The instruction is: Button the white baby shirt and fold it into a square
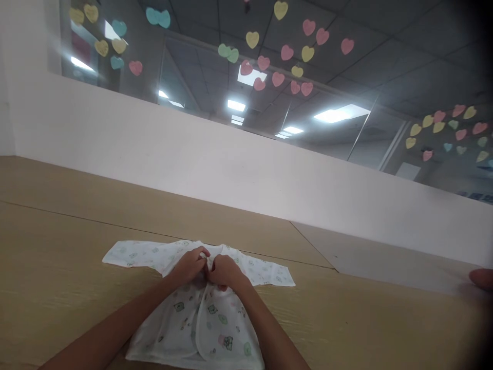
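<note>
A small white baby shirt [200,318] with little printed animals lies flat on the wooden table [57,241], sleeves spread to both sides. My left hand [189,265] and my right hand [225,271] meet at the shirt's neckline, knuckles almost touching. Both have their fingers curled and pinched on the front opening of the shirt near the collar. Both forearms lie over the shirt's body, and what the fingertips pinch is too small to make out.
A white wall [231,164] rises behind the table, with glass above it covered in several paper hearts [264,62]. A grey-toned table section [385,257] adjoins at the right. Something skin-coloured and blurred [481,278] shows at the right edge.
</note>
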A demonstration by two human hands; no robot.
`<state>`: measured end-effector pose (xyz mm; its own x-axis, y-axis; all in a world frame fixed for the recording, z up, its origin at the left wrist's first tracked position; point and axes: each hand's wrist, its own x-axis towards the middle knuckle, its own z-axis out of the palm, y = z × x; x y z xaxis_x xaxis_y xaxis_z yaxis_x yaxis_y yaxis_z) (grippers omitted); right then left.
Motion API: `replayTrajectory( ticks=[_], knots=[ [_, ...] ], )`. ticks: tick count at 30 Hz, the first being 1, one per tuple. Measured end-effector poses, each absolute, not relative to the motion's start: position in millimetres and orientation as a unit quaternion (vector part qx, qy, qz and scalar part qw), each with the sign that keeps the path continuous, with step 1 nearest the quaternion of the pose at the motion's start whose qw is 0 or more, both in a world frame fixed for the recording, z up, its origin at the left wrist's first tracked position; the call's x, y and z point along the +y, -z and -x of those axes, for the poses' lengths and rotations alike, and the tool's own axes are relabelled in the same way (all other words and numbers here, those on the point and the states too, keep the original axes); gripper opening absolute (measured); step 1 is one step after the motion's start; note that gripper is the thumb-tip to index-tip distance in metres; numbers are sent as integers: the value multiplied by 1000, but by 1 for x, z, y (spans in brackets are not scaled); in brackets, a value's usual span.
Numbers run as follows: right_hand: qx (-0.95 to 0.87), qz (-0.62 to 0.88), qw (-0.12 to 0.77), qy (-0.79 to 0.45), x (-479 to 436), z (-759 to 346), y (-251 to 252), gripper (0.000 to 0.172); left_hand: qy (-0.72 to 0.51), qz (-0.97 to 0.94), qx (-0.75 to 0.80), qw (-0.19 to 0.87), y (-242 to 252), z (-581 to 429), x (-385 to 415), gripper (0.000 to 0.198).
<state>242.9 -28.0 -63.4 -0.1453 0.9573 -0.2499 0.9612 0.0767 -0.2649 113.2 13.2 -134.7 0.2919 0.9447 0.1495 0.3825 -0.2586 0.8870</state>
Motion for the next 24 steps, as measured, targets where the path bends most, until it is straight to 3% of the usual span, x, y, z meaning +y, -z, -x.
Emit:
replayTrajectory(
  ticks=[8,24],
  knots=[
    [664,-619,-44,417,-25,-260,46,14,-273,-725,404,486,114,-100,7,42],
    [649,-597,-94,462,-22,-264,51,15,-280,-665,406,561,108,-103,2,47]
  ],
)
